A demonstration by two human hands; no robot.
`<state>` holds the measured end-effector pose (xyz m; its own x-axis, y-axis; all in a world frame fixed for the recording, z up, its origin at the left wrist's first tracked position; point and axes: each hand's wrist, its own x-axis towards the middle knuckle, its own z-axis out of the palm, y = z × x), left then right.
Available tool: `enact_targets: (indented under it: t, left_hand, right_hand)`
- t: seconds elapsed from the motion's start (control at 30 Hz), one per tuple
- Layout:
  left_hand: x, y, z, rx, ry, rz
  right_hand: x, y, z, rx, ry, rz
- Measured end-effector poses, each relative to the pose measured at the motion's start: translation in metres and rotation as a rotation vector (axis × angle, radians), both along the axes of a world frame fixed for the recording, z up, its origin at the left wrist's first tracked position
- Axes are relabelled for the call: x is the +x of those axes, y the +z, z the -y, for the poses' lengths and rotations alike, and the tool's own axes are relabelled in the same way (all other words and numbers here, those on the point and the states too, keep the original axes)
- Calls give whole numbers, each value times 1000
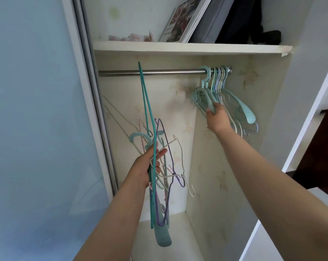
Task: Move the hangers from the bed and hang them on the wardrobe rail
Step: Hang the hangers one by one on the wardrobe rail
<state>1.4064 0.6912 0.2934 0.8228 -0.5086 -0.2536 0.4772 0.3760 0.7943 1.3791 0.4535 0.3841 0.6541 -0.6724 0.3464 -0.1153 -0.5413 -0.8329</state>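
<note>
Teal hanger (206, 99) on the rail (150, 72) is being gripped by right hand (216, 117) fingers; left hand (142, 170) fingers are clutching a hanger bundle (159, 185).

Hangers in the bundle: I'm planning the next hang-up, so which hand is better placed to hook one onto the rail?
Probably the right hand: it is up by the rail, touching hung hangers. The left hand grips the bundle lower.

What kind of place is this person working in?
Most likely the inside of a bedroom wardrobe. A metal rail carries hung hangers, a shelf above holds bags and a box, and a sliding door stands beside it. The left hand grips more hangers.
</note>
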Motion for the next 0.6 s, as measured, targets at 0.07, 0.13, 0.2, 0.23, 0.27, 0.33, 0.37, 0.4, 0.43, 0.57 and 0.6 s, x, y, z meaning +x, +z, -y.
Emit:
enact_targets:
  t: [0.07,0.13,0.2,0.23,0.27,0.33,0.37,0.4,0.43,0.57,0.6]
  left_hand:
    - [0,-1,1,-69,-30,-21]
    - [0,-4,2,-108,-50,-35]
    - [1,-6,3,-127,-58,-51]
    - [1,-7,5,-135,-57,-59]
    - [1,-9,7,-138,-54,-65]
    - [-2,-12,11,-138,-40,-67]
    - [-3,-13,14,-137,-30,-66]
    - [-6,-14,17,-138,-21,-63]
    - [-8,-14,19,-139,-18,-58]
    - [-16,-17,22,-147,-70,-18]
    - [-16,-19,22,-141,-92,-23]
  right_hand:
    - [-6,-10,3,51,-54,-3]
    - [-18,-26,-3,57,-137,-11]
    - [-37,-48,-17,77,-215,27]
    - [-44,-59,-24,103,-218,12]
    - [-51,-69,-33,153,-165,-64]
    - [-63,-84,-54,261,88,-378]
    - [-67,-89,-66,322,226,-511]
    - [-69,-94,-77,380,319,-583]
    - [-70,-98,-87,423,362,-609]
    - [-68,-114,-107,585,301,-531]
    - [-67,-116,-107,628,268,-496]
